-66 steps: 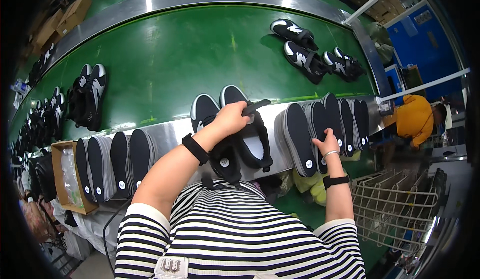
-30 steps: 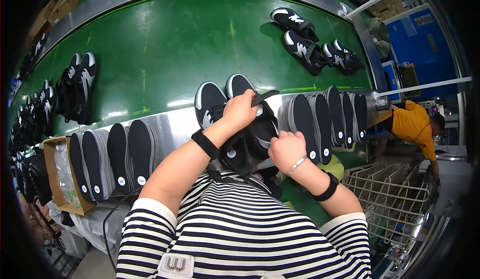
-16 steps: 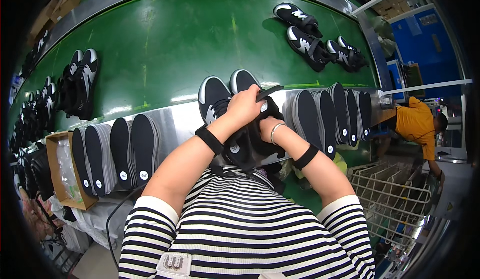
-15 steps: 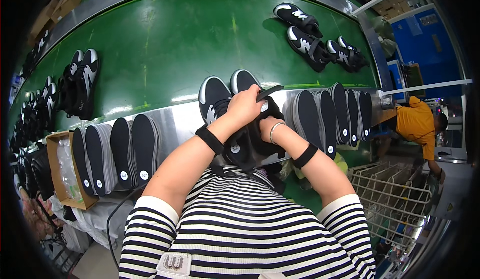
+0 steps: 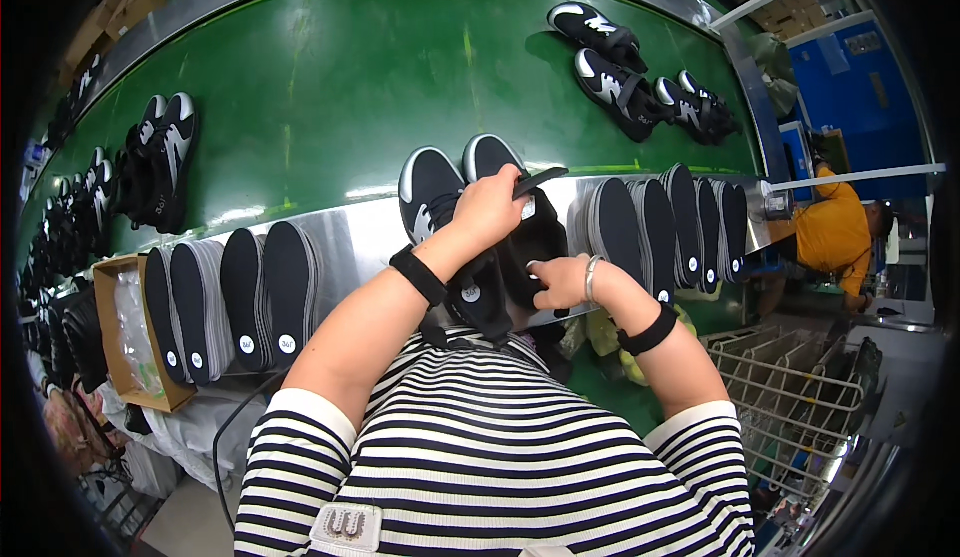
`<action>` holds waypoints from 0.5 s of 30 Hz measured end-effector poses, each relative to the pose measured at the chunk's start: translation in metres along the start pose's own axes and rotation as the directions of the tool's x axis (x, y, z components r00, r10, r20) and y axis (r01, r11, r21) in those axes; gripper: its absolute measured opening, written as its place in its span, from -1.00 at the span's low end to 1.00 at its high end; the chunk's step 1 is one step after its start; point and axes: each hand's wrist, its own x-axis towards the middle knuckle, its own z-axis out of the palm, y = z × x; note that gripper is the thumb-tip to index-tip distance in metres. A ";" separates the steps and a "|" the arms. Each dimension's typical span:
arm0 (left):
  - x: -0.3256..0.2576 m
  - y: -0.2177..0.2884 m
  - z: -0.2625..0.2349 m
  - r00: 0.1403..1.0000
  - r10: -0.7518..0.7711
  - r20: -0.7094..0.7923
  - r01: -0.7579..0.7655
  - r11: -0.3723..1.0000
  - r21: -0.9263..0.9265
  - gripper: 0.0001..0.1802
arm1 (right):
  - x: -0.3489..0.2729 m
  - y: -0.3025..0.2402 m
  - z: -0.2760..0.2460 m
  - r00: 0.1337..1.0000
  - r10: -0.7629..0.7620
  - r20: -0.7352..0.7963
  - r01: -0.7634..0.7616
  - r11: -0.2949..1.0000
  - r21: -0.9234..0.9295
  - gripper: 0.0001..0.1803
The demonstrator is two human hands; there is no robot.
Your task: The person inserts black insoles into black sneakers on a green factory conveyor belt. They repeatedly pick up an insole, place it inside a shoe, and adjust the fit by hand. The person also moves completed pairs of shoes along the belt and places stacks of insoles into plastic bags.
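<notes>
A pair of black sneakers with silver toes lies before me, toes pointing away: the left sneaker (image 5: pixel 424 179) and the right sneaker (image 5: pixel 488 160). My left hand (image 5: pixel 488 209) is closed on the right sneaker's upper, near its tongue and a loose black strap (image 5: pixel 543 181). Bent fingers of my right hand (image 5: pixel 566 283) grip the right edge of that shoe's collar, by the heel. The opening is dark inside, with a pale label (image 5: pixel 529 208) near the tongue. An insole with a round white mark (image 5: pixel 471 296) shows at the left sneaker's heel.
Stacks of black insoles stand on the metal ledge, left (image 5: pixel 247 302) and right (image 5: pixel 615 227). A cardboard box (image 5: pixel 182 397) holds clear plastic. More sneakers (image 5: pixel 620 92) rest on the green belt (image 5: pixel 350 67). At right are a wire rack (image 5: pixel 790 387) and a person in yellow (image 5: pixel 835 232).
My right hand has drawn back out of the right sneaker's opening, toward me and to the right. The left hand keeps its grip. The person in yellow has moved an arm.
</notes>
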 end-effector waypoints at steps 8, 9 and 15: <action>0.006 -0.002 0.001 0.992 -0.060 0.111 0.074 0.990 -0.122 -0.67 | 0.015 0.015 0.020 0.998 0.011 -0.058 -0.007 0.998 0.061 -0.28; 0.006 0.001 0.000 0.986 -0.083 0.146 0.104 0.984 -0.142 -0.66 | 0.017 0.016 0.020 0.999 0.016 -0.041 -0.014 0.998 0.064 -0.28; -0.018 0.023 -0.022 0.996 0.070 -0.059 -0.077 0.987 -0.140 -0.68 | -0.004 0.007 0.026 0.924 0.007 -0.382 0.008 0.999 0.037 -0.52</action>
